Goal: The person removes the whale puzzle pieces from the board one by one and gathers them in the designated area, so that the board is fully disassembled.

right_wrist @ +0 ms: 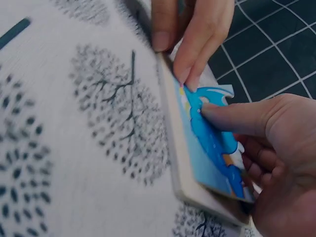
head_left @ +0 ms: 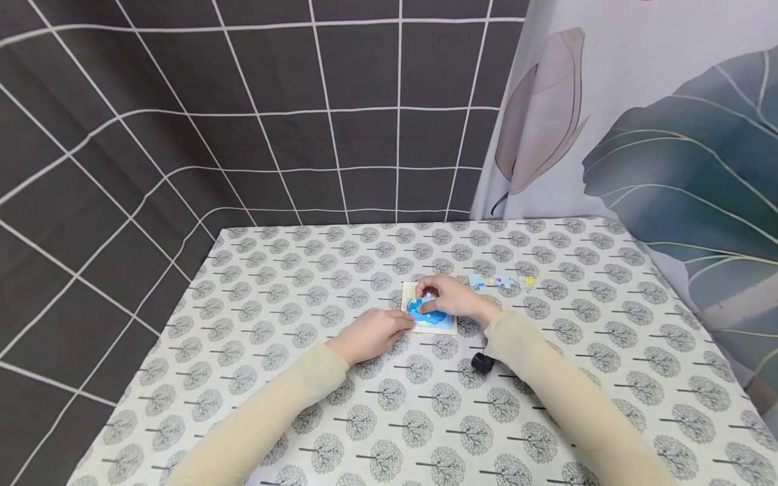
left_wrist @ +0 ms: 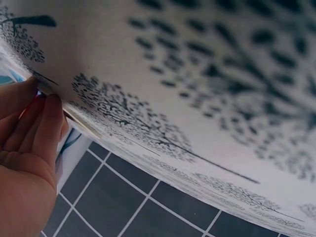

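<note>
A small jigsaw puzzle board [head_left: 451, 325] with a pale rim lies on the table, in front of both hands. In the right wrist view, blue picture puzzle pieces [right_wrist: 210, 140] sit over the board, one end raised above the rim. My right hand [head_left: 452, 297] pinches a blue puzzle piece [right_wrist: 228, 98], thumb on its face and the other fingers curled behind it. At the near left corner, my left hand [head_left: 378, 332] grips the board's edge, its fingertips [right_wrist: 185, 74] right at the blue picture. The right hand hides part of the board in the head view.
Several loose puzzle pieces [head_left: 501, 281], light blue and yellow, lie right of the board. A short black cylinder [head_left: 483, 363] rests near the right forearm. The tree-print tablecloth [head_left: 273, 364] meets a dark gridded curtain [head_left: 358, 135] behind and a floral curtain [head_left: 608, 101] at right.
</note>
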Available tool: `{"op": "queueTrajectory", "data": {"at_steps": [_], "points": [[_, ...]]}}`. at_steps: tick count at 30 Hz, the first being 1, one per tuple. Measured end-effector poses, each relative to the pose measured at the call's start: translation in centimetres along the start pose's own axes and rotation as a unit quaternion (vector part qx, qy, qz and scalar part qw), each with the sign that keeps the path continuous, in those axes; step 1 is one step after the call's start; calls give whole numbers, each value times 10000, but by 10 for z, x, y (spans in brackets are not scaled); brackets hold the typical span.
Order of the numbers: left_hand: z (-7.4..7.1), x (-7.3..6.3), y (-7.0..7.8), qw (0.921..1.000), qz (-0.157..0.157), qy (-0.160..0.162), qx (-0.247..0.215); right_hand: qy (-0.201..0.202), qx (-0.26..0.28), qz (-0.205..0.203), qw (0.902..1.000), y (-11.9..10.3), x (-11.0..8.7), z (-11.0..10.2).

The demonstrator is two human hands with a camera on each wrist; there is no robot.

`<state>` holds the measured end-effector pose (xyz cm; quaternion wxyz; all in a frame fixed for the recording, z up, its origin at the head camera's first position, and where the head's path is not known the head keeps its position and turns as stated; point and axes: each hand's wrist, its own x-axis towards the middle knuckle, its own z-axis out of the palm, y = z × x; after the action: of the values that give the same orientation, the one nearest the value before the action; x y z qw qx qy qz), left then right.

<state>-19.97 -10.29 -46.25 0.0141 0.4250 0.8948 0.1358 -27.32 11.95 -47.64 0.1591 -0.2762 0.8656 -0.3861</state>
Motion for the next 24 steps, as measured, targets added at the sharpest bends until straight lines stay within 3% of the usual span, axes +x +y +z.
{"op": "queueTrajectory", "data": {"at_steps": [7,13,20,24], "points": [[0,0,0,9999,80,54,-51,254,-180,-279,9991,-3,-5,3],[0,-1,-2,10000,16,-1,17,418,-662,-612,9950,-5,-9,8],[0,-1,1,10000,-7,-4,7,518,-312,-269,9978,-3,-10,10],[-1,-1,3,10000,-3,20,48,712,-558,-286,9955,-3,-13,11]]}}
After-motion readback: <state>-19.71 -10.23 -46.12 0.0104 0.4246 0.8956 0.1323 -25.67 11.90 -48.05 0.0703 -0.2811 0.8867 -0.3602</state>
